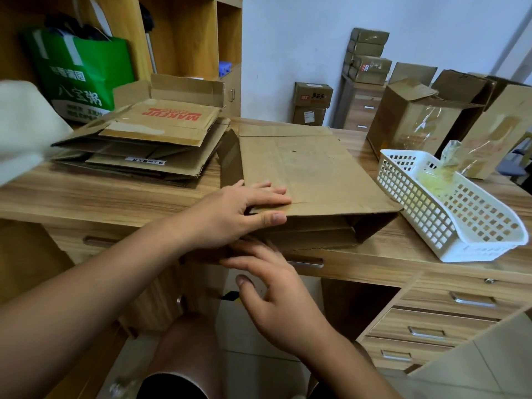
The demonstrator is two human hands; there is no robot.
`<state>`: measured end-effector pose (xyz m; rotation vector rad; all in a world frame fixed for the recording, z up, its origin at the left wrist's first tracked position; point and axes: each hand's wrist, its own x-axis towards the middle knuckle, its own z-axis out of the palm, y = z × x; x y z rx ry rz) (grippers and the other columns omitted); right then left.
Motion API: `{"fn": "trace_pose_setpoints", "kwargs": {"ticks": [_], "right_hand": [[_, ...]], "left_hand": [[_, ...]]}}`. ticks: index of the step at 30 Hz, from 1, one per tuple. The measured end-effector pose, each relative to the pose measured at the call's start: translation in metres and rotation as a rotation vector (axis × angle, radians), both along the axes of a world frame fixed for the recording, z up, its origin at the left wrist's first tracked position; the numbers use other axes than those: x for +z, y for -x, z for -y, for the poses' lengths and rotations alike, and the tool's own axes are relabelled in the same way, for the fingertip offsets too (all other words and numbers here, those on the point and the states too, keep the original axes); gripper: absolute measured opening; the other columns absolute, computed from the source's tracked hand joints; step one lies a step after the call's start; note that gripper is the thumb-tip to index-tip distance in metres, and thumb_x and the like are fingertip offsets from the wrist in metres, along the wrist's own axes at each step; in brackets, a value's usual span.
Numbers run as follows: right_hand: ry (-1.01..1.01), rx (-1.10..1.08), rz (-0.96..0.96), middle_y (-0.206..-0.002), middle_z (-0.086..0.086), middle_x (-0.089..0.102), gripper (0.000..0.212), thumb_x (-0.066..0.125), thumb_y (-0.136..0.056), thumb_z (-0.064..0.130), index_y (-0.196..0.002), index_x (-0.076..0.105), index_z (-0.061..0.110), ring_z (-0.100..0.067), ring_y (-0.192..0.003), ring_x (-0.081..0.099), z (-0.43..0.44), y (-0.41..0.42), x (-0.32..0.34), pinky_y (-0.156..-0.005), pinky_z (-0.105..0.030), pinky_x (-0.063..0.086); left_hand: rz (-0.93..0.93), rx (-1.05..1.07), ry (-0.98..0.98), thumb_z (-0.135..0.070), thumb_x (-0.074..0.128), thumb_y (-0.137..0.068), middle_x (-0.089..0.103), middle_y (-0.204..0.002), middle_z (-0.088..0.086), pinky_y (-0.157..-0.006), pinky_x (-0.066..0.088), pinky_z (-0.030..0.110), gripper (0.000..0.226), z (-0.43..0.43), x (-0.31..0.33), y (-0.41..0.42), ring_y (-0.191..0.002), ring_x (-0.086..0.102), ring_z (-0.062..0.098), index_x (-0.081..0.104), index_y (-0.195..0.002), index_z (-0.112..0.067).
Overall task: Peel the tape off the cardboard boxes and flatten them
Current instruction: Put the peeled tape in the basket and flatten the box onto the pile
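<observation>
The left hand (239, 208) pinches the near edge of the half-flattened cardboard box (311, 168), fingers flat on top and thumb under the panel. The right hand (276, 298) is spread loose, its fingertips touching the box's lower flap at the edge of the bench (115, 194). Flattened boxes (149, 133) are stacked to the left, and a white basket (408, 194) sits to the right.

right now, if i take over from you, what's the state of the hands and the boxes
Left hand pinches the near edge of the half-collapsed box on the desk.
Right hand open, fingers at its lower flap by the desk edge.
Done: flattened stack on the left; peeled tape in the white basket.
To do: press this box flat, then the upright boxes at the right rear.
</observation>
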<state>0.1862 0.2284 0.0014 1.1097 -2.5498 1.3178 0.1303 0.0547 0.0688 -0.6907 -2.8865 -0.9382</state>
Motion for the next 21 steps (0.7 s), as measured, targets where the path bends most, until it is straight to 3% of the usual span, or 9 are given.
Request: {"fn": "trace_pose_setpoints", "kwargs": {"ticks": [3,6,11,16,21], "right_hand": [[0.048,-0.026,-0.001,-0.131,0.016,0.06,0.031,0.057,-0.096,0.011,-0.121,0.072,0.022,0.002,-0.131,0.048,-0.01,0.001,0.002,-0.112,-0.031,0.041],[0.128,-0.119,-0.073,-0.107,0.015,0.068,0.029,0.055,-0.089,0.007,-0.107,0.075,0.019,-0.004,-0.107,0.063,-0.029,0.008,0.009,-0.092,-0.031,0.053],[0.243,-0.213,-0.178,-0.094,0.014,0.072,0.029,0.054,-0.086,0.0,-0.095,0.074,0.02,-0.005,-0.095,0.069,-0.059,0.023,0.035,-0.083,-0.021,0.054],[0.19,-0.337,-0.256,-0.098,0.014,0.069,0.029,0.052,-0.089,0.003,-0.104,0.073,0.016,-0.002,-0.098,0.065,-0.082,0.047,0.053,-0.084,-0.014,0.048],[-0.038,-0.525,-0.221,-0.125,0.009,0.064,0.036,0.056,-0.095,0.009,-0.127,0.066,0.024,-0.007,-0.115,0.058,-0.098,0.087,0.055,-0.097,-0.027,0.045]], "left_hand": [[0.006,-0.059,0.057,-0.079,0.028,-0.089,0.03,-0.157,-0.028,-0.126,0.006,0.043,0.065,-0.003,-0.006,0.002,-0.146,0.012,-0.012,0.042,-0.145,-0.048],[-0.025,-0.102,0.148,-0.073,0.022,-0.093,0.021,-0.161,-0.025,-0.126,0.002,0.04,0.065,-0.007,-0.012,0.003,-0.148,0.003,-0.01,0.033,-0.151,-0.047],[-0.068,-0.121,0.273,-0.07,0.013,-0.095,0.005,-0.165,-0.022,-0.126,-0.002,0.041,0.066,-0.014,-0.024,0.005,-0.149,-0.01,-0.007,0.015,-0.156,-0.045],[-0.06,-0.139,0.332,-0.072,0.012,-0.096,-0.003,-0.165,-0.022,-0.125,-0.004,0.043,0.066,-0.017,-0.033,0.008,-0.148,-0.015,-0.005,0.005,-0.157,-0.047],[-0.023,-0.153,0.371,-0.067,0.017,-0.099,-0.007,-0.164,-0.023,-0.125,-0.009,0.037,0.063,-0.018,-0.033,0.009,-0.146,-0.019,-0.008,0.001,-0.156,-0.047]]}}
